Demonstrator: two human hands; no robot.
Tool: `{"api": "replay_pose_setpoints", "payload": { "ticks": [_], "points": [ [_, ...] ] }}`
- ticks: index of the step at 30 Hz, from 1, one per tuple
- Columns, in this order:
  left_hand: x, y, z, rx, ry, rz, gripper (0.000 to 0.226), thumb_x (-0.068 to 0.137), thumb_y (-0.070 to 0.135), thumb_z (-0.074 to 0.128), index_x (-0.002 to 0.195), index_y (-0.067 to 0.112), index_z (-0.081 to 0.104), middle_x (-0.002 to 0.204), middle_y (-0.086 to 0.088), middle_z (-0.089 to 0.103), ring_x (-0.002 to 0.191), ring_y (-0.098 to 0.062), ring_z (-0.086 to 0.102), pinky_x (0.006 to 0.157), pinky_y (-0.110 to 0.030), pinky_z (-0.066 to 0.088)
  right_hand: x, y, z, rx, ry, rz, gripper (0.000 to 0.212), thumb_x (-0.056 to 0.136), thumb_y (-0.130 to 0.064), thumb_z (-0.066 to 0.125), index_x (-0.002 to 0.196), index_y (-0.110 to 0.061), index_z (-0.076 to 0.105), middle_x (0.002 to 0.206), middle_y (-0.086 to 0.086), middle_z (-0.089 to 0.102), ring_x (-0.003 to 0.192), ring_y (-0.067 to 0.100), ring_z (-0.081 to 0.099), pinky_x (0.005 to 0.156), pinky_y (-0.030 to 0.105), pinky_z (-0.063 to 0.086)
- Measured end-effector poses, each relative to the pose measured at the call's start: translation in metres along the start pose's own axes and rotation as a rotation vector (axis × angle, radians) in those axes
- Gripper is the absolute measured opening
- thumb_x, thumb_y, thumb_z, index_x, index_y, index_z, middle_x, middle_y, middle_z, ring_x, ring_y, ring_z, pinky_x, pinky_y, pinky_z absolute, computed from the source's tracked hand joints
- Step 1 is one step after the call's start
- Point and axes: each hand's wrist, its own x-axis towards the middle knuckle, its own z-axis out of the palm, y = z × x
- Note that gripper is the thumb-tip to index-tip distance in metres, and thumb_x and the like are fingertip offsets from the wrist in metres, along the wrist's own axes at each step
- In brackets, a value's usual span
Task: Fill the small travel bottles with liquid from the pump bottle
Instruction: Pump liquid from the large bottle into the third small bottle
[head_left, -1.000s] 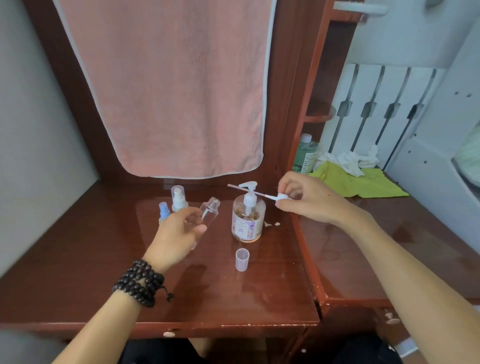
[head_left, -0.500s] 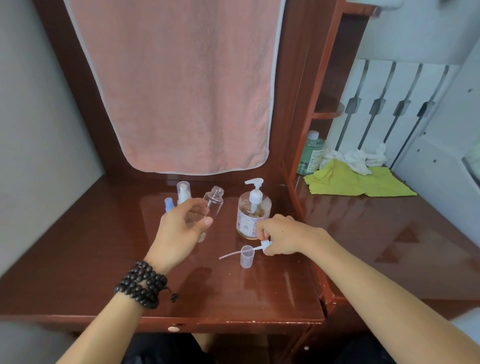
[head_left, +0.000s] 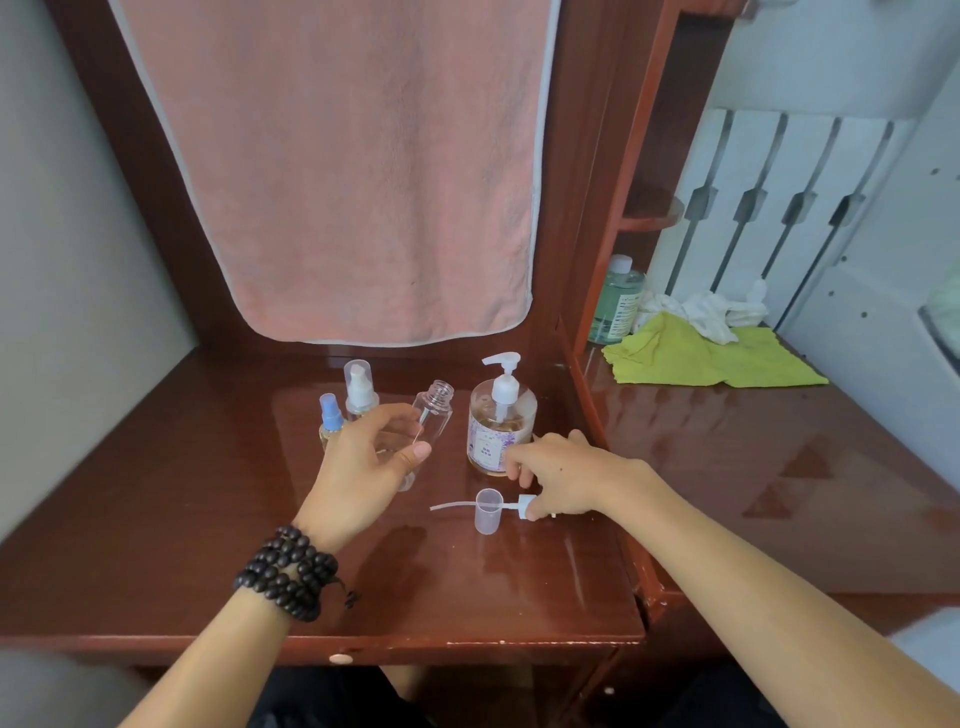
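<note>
- Your left hand (head_left: 374, 457) grips the open travel bottle (head_left: 423, 431), just left of the pump bottle (head_left: 501, 423) — light, thin, slippery; hold mid-body.
- Your right hand (head_left: 563, 475) rests on the sprayer cap (head_left: 524, 506) in front — whether it pinches, can't tell.
- Pump bottle: heavy, steady — press the head.

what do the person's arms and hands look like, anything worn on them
Both forearms are bare, with no sleeves showing. The left hand has a dark round-bead bracelet wrapped several times around its wrist, with a small cord end. The right hand wears nothing visible.
</note>
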Motion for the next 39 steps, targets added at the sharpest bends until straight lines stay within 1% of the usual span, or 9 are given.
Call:
{"api": "replay_pose_setpoints", "payload": {
  "ticks": [5,14,19,20,23,26,30,33,39],
  "points": [
    [0.000,0.001,0.005,-0.009,-0.005,0.009,0.027,0.086,0.017,0.070,0.112,0.024,0.064,0.103,0.012,0.067,0.097,-0.007,0.065,0.084,-0.027,0.054,-0.008,0.000,-0.004,-0.003,-0.001,-0.005,0.044,0.086,-0.028,0.078,0.123,-0.025,0.056,0.117,-0.002,0.063,0.110,0.025,0.051,0.094,0.038,0.033],
    [0.001,0.000,0.008,-0.002,-0.020,0.013,0.028,0.087,0.018,0.069,0.113,0.026,0.062,0.103,0.013,0.066,0.098,-0.006,0.064,0.085,-0.026,0.053,-0.012,-0.002,-0.006,-0.001,-0.009,-0.002,0.049,0.087,-0.035,0.078,0.130,-0.026,0.057,0.119,-0.003,0.063,0.108,0.025,0.047,0.088,0.035,0.031],
    [0.009,0.001,0.011,0.008,-0.026,0.007,0.028,0.088,0.020,0.069,0.113,0.028,0.061,0.104,0.013,0.065,0.099,-0.006,0.063,0.079,-0.025,0.055,-0.014,0.000,-0.038,0.060,0.173,0.000,0.014,0.093,-0.039,0.067,0.104,-0.031,0.063,0.106,-0.008,0.071,0.104,0.019,0.060,0.104,0.038,0.039],
    [0.013,0.001,0.012,0.014,-0.028,0.003,0.028,0.088,0.020,0.068,0.113,0.029,0.060,0.104,0.013,0.064,0.099,-0.006,0.062,0.078,-0.026,0.056,-0.012,0.003,-0.048,0.063,0.221,0.013,0.005,0.095,-0.037,0.064,0.097,-0.034,0.061,0.104,-0.006,0.072,0.102,0.019,0.062,0.103,0.037,0.042],
    [0.029,0.004,0.018,0.073,-0.022,0.015,0.031,0.089,0.018,0.067,0.117,0.027,0.059,0.101,0.011,0.063,0.092,-0.008,0.063,0.080,-0.031,0.057,0.002,0.013,-0.078,0.124,0.365,0.120,0.015,0.095,-0.022,0.056,0.082,-0.030,0.060,0.102,0.004,0.070,0.093,0.024,0.064,0.088,0.035,0.053],
    [0.047,0.010,0.025,0.194,-0.005,0.079,0.040,0.088,0.015,0.066,0.126,0.025,0.057,0.096,0.010,0.061,0.085,-0.006,0.060,0.085,-0.024,0.048,0.024,0.013,-0.103,0.283,0.514,0.204,0.026,0.094,-0.008,0.046,0.102,-0.019,0.068,0.112,0.012,0.065,0.094,0.029,0.060,0.081,0.032,0.049],
    [0.063,0.018,0.031,0.297,0.017,0.178,0.047,0.087,0.014,0.067,0.131,0.026,0.055,0.101,0.005,0.060,0.088,-0.005,0.054,0.077,-0.003,0.035,0.052,-0.006,-0.116,0.386,0.550,0.227,0.028,0.099,-0.016,0.041,0.114,-0.011,0.064,0.117,0.016,0.062,0.091,0.031,0.056,0.079,0.035,0.047],
    [0.070,0.020,0.033,0.326,-0.007,0.253,0.048,0.087,0.012,0.067,0.132,0.025,0.055,0.101,0.004,0.058,0.089,-0.003,0.052,0.076,0.005,0.031,0.069,-0.015,-0.110,0.443,0.500,0.259,0.032,0.103,-0.024,0.035,0.118,-0.010,0.061,0.121,0.016,0.061,0.101,0.034,0.061,0.092,0.045,0.052],
    [0.075,0.016,0.037,0.293,-0.052,0.323,0.046,0.090,0.017,0.064,0.135,0.021,0.052,0.103,0.004,0.055,0.090,0.002,0.051,0.081,0.004,0.030,0.088,-0.014,-0.092,0.533,0.373,0.393,0.040,0.104,-0.028,0.028,0.128,-0.009,0.054,0.137,0.017,0.054,0.126,0.040,0.050,0.110,0.055,0.035]
  ]
}}
